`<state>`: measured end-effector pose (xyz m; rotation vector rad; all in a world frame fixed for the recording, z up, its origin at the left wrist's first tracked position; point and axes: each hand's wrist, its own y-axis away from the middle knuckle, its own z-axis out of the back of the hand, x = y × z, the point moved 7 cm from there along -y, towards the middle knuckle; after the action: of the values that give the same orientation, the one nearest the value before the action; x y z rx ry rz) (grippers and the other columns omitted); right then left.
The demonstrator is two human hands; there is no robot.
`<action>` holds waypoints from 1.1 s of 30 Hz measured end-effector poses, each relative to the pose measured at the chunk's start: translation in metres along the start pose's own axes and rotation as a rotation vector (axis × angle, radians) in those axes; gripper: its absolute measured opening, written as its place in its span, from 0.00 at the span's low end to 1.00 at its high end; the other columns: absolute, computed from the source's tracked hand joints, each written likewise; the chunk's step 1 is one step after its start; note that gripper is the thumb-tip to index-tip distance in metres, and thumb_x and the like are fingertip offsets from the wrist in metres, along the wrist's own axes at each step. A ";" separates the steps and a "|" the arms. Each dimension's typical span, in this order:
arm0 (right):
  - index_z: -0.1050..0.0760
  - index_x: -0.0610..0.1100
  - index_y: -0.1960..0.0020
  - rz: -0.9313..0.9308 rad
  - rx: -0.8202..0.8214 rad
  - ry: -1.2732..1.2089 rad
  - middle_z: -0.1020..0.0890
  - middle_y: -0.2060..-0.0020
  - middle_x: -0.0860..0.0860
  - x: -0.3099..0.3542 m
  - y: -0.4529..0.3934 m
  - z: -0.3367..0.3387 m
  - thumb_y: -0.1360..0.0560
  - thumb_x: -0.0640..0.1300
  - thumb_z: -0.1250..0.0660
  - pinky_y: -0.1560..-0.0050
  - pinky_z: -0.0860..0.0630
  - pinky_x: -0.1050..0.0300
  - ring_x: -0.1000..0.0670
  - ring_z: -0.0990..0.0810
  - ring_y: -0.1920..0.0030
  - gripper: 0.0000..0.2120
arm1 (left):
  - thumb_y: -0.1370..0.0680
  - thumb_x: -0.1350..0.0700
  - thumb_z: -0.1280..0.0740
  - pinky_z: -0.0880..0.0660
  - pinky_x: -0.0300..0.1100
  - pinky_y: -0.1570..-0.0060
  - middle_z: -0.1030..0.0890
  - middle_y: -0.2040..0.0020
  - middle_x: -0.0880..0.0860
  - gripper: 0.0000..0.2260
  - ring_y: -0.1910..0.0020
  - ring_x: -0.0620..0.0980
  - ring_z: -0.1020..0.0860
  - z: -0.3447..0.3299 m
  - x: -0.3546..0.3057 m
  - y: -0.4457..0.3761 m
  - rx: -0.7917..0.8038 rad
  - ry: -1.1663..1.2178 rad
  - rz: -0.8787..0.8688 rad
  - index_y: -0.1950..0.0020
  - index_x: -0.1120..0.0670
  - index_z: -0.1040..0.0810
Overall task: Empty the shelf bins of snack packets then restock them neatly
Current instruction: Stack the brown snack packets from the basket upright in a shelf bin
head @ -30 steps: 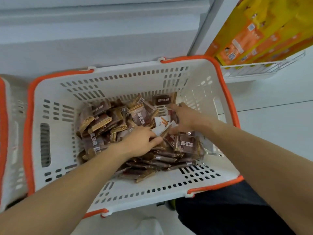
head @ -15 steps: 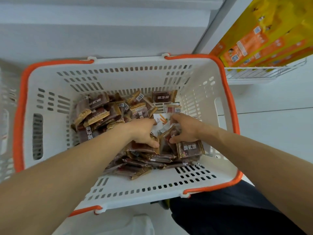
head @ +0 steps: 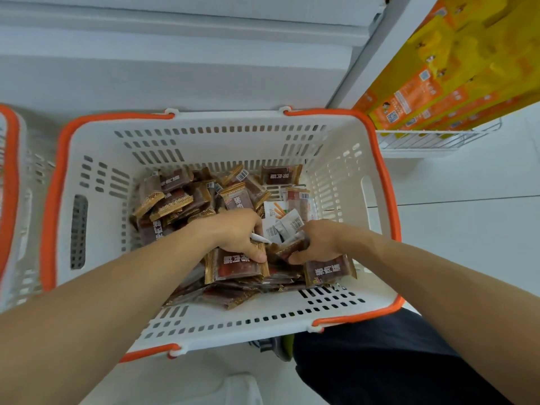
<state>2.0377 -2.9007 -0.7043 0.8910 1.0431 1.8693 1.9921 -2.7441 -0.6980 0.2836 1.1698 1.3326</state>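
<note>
Basket (head: 96,159) top open; packets (head: 181,200) fill floor.

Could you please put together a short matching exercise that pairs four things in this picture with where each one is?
Things:
1. brown snack packets
2. yellow-orange boxes
3. left hand
4. second basket

Places:
A. on the wire shelf at upper right
B. at the left edge, only partly in view
C. piled inside the white basket with the orange rim
D. gripping a stack of packets beside the right hand

Pairs: 1-C, 2-A, 3-D, 4-B
</note>
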 end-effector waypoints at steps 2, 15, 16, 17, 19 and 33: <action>0.28 0.50 0.46 0.001 -0.019 0.009 0.22 0.53 0.52 0.003 0.007 -0.002 0.27 0.62 0.28 0.47 0.27 0.52 0.48 0.23 0.50 0.19 | 0.28 0.44 0.23 0.26 0.44 0.52 0.21 0.48 0.48 0.19 0.50 0.48 0.24 0.006 -0.003 0.010 -0.100 0.044 -0.027 0.42 0.51 0.21; 0.24 0.41 0.41 -0.017 -0.477 -0.219 0.18 0.47 0.44 0.114 0.064 0.005 0.20 0.54 0.34 0.55 0.25 0.54 0.43 0.20 0.49 0.17 | 0.20 0.53 0.31 0.26 0.43 0.56 0.17 0.42 0.50 0.11 0.52 0.47 0.23 0.034 0.048 0.100 -0.608 0.268 0.086 0.38 0.50 0.18; 0.24 0.42 0.41 -0.023 -0.500 -0.312 0.17 0.48 0.45 0.126 0.062 0.004 0.20 0.54 0.34 0.57 0.26 0.55 0.44 0.20 0.51 0.17 | 0.20 0.52 0.32 0.24 0.46 0.52 0.17 0.42 0.50 0.11 0.49 0.49 0.21 0.038 0.058 0.111 -0.642 0.315 0.094 0.38 0.49 0.18; 0.24 0.42 0.39 -0.016 -0.515 -0.424 0.18 0.47 0.45 0.139 0.061 0.001 0.21 0.56 0.34 0.56 0.25 0.55 0.45 0.20 0.52 0.19 | 0.19 0.52 0.33 0.23 0.49 0.48 0.17 0.42 0.50 0.11 0.47 0.50 0.21 0.041 0.067 0.121 -0.667 0.367 0.105 0.38 0.49 0.18; 0.27 0.45 0.33 0.033 -0.513 -0.636 0.20 0.42 0.45 0.169 0.062 -0.008 0.25 0.64 0.34 0.47 0.21 0.53 0.45 0.20 0.47 0.29 | 0.19 0.50 0.33 0.23 0.49 0.46 0.18 0.39 0.50 0.12 0.44 0.51 0.21 0.046 0.084 0.138 -0.704 0.432 0.135 0.36 0.48 0.19; 0.26 0.45 0.33 0.223 -0.393 -0.869 0.19 0.39 0.50 0.157 0.047 -0.023 0.21 0.42 0.30 0.41 0.19 0.49 0.49 0.17 0.46 0.18 | 0.26 0.50 0.24 0.28 0.42 0.48 0.22 0.37 0.47 0.21 0.45 0.45 0.24 0.019 0.096 0.142 -0.639 0.300 0.114 0.35 0.46 0.23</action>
<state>1.9360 -2.7861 -0.6423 1.4141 0.0471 1.5052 1.9035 -2.6117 -0.6308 -0.3262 0.9141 1.8158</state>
